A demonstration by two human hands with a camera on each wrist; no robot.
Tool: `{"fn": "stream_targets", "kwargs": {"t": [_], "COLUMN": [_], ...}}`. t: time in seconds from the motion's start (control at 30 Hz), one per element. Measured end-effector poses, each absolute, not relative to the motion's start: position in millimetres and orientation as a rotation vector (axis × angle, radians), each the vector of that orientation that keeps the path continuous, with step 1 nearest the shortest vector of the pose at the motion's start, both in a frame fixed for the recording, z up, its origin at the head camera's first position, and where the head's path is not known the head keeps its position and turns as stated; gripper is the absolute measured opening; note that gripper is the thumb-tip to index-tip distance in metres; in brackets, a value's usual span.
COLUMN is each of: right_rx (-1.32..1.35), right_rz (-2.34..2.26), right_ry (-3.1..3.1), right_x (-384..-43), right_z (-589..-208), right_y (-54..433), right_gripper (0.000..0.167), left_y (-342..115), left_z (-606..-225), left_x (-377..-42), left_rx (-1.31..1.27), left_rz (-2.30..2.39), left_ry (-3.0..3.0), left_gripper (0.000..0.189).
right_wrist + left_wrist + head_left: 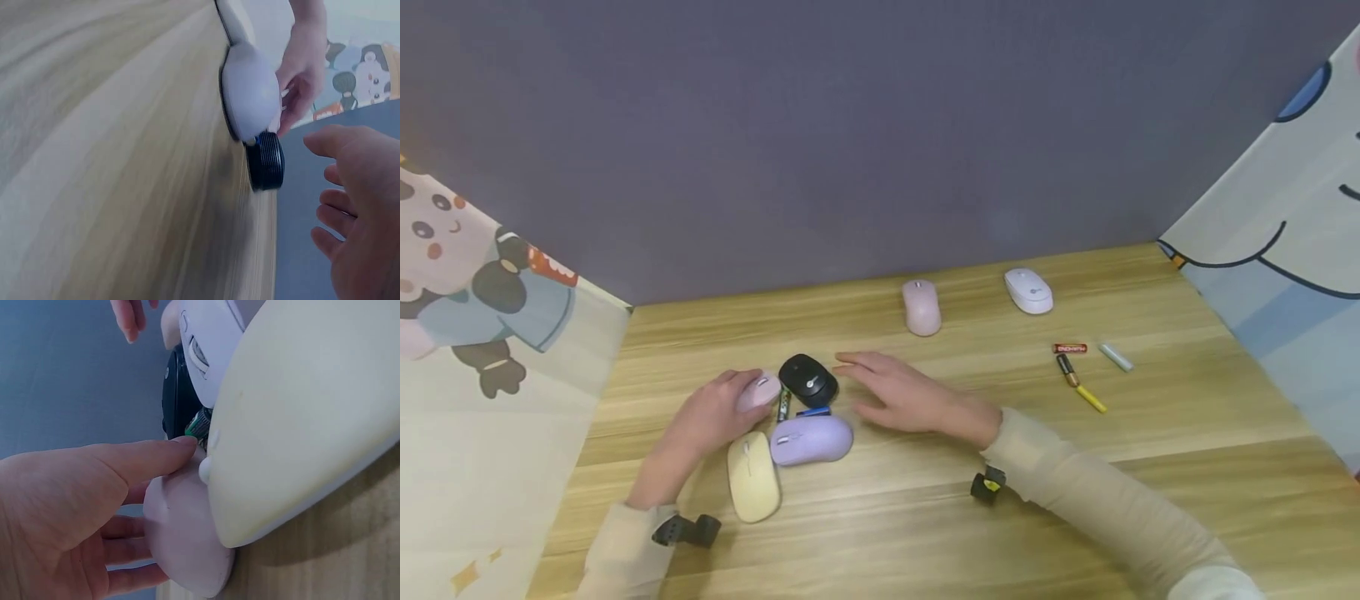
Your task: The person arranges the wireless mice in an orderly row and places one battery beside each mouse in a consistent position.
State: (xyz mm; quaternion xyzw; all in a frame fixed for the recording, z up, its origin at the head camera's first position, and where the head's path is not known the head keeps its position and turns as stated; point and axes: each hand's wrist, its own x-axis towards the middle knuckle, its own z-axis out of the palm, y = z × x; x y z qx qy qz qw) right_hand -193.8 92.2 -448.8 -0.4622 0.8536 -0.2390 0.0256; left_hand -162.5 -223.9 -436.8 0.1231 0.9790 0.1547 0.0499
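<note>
My left hand (716,410) holds a small pink computer mouse (187,531) between thumb and fingers, at the left of a group of mice. Beside it are a black mouse (808,380), a purple mouse (812,440) lying sideways and a yellow mouse (753,478). Between them lie a green-and-black battery (784,405) and a blue battery (814,412), partly hidden. My right hand (901,393) hovers just right of the black mouse, fingers apart and holding nothing; in the right wrist view a gap shows between it and the black mouse (265,162).
Toward the back of the wooden table (925,525) lie another pink mouse (922,308) and a white mouse (1029,291). On the right are a red battery (1070,348), a black-and-copper battery (1067,370), a yellow battery (1091,398) and a pale battery (1116,357). A grey panel (880,150) stands behind.
</note>
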Motion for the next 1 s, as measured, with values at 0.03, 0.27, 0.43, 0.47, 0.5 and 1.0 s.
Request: {"fn": "stream_targets", "kwargs": {"t": [0.03, 0.27, 0.43, 0.47, 0.5, 1.0], "right_rx": [-1.437, -1.529, -1.567, -1.575, -1.580, -1.650], "right_rz": [-0.740, -0.718, -0.673, -0.666, -0.655, -0.560], "right_ry": [2.624, 2.534, 2.478, 2.473, 2.470, 2.452], "right_x": [-192, -185, -180, -179, -178, -168], "right_z": [-448, -447, -448, -448, -449, -456], "right_y": [90, 78, 73, 72, 71, 61], "right_gripper": [0.058, 0.056, 0.056, 0.057, 0.057, 0.057], "left_y": [-224, -221, -221, -221, -221, -237], "left_z": [-436, -430, -429, -429, -428, -427], "left_x": [-163, -165, -166, -166, -166, -171], "left_rx": [0.373, 0.359, 0.364, 0.367, 0.369, 0.389], "left_rz": [0.470, 0.436, 0.411, 0.410, 0.409, 0.434], "left_ry": [2.980, 2.955, 2.951, 2.950, 2.949, 3.094], "left_gripper": [0.064, 0.063, 0.062, 0.063, 0.063, 0.061]}}
